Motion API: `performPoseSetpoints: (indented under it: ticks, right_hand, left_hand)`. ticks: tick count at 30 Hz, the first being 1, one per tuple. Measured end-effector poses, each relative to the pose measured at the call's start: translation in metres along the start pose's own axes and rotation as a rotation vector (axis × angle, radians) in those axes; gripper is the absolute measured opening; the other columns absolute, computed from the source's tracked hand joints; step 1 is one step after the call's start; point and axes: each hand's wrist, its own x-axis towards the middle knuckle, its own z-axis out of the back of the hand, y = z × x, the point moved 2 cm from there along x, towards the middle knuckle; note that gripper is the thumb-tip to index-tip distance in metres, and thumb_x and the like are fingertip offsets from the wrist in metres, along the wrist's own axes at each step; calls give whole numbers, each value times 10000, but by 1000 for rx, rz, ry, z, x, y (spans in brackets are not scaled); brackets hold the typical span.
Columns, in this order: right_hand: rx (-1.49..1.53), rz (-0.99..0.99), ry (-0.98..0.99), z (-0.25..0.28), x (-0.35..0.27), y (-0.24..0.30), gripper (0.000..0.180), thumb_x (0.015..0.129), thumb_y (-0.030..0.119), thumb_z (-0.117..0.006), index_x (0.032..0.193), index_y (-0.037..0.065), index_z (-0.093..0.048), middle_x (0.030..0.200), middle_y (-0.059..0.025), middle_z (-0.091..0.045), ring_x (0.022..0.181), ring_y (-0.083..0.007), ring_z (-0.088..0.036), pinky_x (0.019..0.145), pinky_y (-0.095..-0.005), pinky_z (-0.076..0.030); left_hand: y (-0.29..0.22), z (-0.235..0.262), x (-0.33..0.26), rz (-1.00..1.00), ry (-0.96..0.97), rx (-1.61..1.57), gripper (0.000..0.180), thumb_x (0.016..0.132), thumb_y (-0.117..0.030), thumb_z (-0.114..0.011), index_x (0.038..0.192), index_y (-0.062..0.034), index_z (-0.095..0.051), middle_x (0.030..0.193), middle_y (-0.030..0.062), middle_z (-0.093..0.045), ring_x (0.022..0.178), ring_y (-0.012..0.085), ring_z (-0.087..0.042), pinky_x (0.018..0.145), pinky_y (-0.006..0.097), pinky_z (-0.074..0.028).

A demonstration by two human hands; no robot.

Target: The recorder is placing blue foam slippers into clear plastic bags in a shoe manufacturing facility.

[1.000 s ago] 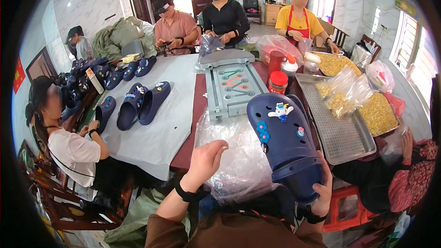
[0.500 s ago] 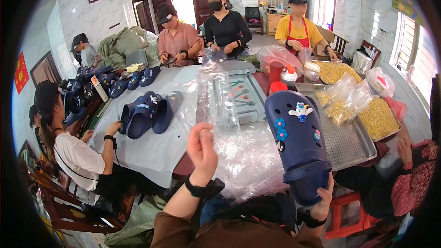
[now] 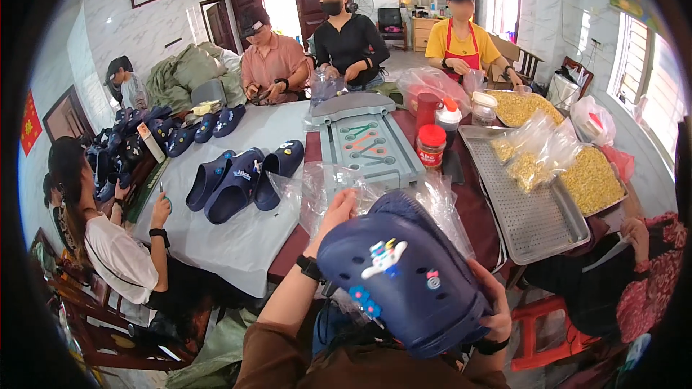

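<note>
My right hand (image 3: 494,301) grips a navy blue clog (image 3: 411,295) by its heel end, close in front of me. The clog is tilted with its holed upper towards me, and a white figure, blue flowers and a small pink-and-white charm sit on it. Behind it shows another dark blue edge; I cannot tell whether that is a second clog. My left hand (image 3: 339,210) is beyond the clog's left side, fingers closed at a clear plastic bag (image 3: 306,189). More clear film shows right of the clog. Several navy clogs (image 3: 234,187) with charms stand on the grey-white sheet to the left.
Beyond the bag lies a grey plastic case (image 3: 371,145). A red-lidded jar (image 3: 431,148) stands beside it. On the right is a perforated metal tray (image 3: 537,212) with bagged yellow pieces. A red stool (image 3: 544,331) is at lower right. Several people work around the table.
The clog has moved left and nearer me, turning its toe leftward. My left hand has moved forward and right to the plastic bag. The raised film has dropped, uncovering the grey case.
</note>
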Motion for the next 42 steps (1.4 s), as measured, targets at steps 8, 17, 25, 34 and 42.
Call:
performPoseSetpoints:
  ticks: [8,17,25,34,42]
  right_hand:
    - [-163,-153,100,-1,7,-2,1125,525,166,-787,1526,-133,-372,1528,-197,-478,1406,-253,-476,1202,-328,-274]
    - [-397,-47,-5,8,14,-12,1112,539,213,-841,1522,-89,-415,1472,-163,-519,1367,-253,-492,1177,-321,-296]
    - [-1172,192,163,-16,13,0,983,479,290,-869,1397,57,-605,981,-166,-515,869,-361,-581,790,-397,-498]
    - [-1282,247,292,-39,12,7,908,509,284,-861,1380,150,-641,1001,-176,-518,849,-358,-578,761,-413,-513]
    - [-1073,261,49,-33,14,-2,888,546,261,-867,1380,72,-625,944,-136,-501,809,-292,-559,755,-359,-491]
  left_hand:
    - [-50,7,-27,39,168,33,327,1104,-266,-510,1370,-93,-592,824,-73,-476,716,41,-418,631,189,-347]
    - [-62,5,-52,-131,145,770,430,1036,-289,-582,1402,-66,-554,760,17,-564,677,129,-529,631,296,-436]
    - [-63,-20,-51,-325,-39,1100,474,1063,-304,-502,1444,-24,-518,1227,304,-667,1166,489,-612,964,488,-491]
    - [-67,-17,-50,-440,39,1155,449,1065,-254,-499,1429,9,-505,1228,317,-647,1134,479,-621,952,503,-499]
    - [-65,-42,-95,-498,54,1327,485,1036,-182,-543,1499,-64,-456,1117,276,-670,957,475,-652,803,521,-525]
